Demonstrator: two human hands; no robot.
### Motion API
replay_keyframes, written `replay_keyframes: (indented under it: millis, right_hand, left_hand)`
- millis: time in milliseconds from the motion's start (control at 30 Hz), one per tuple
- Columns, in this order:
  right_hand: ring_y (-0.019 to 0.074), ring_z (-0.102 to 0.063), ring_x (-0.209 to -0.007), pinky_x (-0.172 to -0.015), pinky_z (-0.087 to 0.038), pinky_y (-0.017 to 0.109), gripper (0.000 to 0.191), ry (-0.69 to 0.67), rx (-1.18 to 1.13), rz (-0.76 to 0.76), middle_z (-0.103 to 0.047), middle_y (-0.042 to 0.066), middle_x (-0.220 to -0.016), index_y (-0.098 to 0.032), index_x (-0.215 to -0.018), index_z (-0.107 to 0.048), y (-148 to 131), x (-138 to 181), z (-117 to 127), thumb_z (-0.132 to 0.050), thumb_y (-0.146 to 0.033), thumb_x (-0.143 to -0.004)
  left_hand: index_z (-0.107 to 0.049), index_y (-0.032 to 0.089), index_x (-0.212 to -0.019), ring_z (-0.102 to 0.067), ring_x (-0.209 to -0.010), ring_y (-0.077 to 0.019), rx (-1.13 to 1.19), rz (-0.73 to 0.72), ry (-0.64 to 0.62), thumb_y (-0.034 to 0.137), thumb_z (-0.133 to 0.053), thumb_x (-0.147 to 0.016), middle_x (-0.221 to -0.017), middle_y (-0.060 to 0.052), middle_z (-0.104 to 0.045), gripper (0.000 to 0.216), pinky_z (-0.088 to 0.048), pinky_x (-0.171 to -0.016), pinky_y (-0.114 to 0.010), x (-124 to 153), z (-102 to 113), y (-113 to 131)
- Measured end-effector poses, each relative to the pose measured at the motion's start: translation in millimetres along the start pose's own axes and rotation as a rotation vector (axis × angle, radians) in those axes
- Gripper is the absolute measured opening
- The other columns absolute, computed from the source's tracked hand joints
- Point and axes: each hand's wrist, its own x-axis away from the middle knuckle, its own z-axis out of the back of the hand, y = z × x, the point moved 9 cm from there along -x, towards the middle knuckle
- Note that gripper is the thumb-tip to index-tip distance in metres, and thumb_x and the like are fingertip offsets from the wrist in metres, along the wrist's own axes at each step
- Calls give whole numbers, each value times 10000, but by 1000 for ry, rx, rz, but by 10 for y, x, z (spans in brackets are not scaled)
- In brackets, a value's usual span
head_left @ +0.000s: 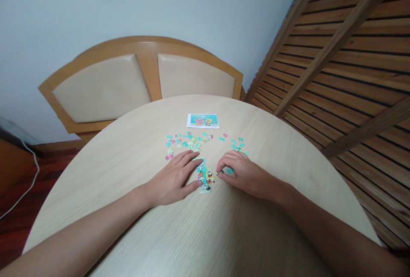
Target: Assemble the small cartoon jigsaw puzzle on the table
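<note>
A partly assembled cartoon jigsaw (205, 177) lies on the round pale wooden table (205, 225) between my hands. My left hand (175, 177) lies flat with fingers stretched out, its fingertips touching the left edge of the assembled part. My right hand (241, 171) is curled just to the right, its fingers pinched round a small teal puzzle piece (228, 170). Loose teal, pink and yellow pieces (187, 140) are scattered just beyond my hands, with a smaller cluster (238, 144) at the right.
A printed reference picture (203, 120) lies farther back on the table. Behind the table stands a wooden bench with two cream cushioned back panels (141, 80). A slatted wooden wall (352, 55) runs along the right. A white cable (28, 170) hangs at the left.
</note>
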Motion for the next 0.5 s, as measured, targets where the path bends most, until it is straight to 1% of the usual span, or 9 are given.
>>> replay_keyframes:
  millis: [167, 267, 367, 500]
  right_hand:
    - [242, -644, -1016, -939, -431, 417, 77, -33, -10, -24, -751, 31, -996, -230, -983, -718, -21, -1, 12, -682, -230, -916]
    - [227, -675, -977, -932, -446, 404, 99, -46, -46, -4, -775, 21, -976, -236, -970, -754, -50, 1, -11, -667, -220, -926]
    - [203, -698, -923, -892, -489, 357, 106, -5, -141, -9, -785, 22, -954, -236, -941, -773, -81, 9, -18, -670, -223, -918]
    - [195, -717, -882, -850, -521, 325, 91, 42, -273, -86, -794, 18, -929, -243, -907, -786, -111, 32, -50, -698, -258, -891]
  left_hand:
    - [-478, 206, -1436, -388, -1444, -331, -14, 0, -12, 490, -541, -1002, -1527, -150, -471, 523, -363, -1185, -555, -2, 1, 4]
    - [-480, 199, -1429, -388, -1442, -332, -22, 1, -20, 492, -534, -1005, -1531, -153, -467, 518, -371, -1180, -555, -5, -6, 8]
    - [-479, 212, -1431, -397, -1438, -334, -15, -1, -2, 497, -535, -1004, -1527, -146, -473, 516, -371, -1178, -562, -6, 5, 11]
    - [-489, 207, -1426, -403, -1436, -333, -7, -1, 8, 500, -543, -1000, -1523, -148, -480, 520, -368, -1181, -558, -4, 8, 10]
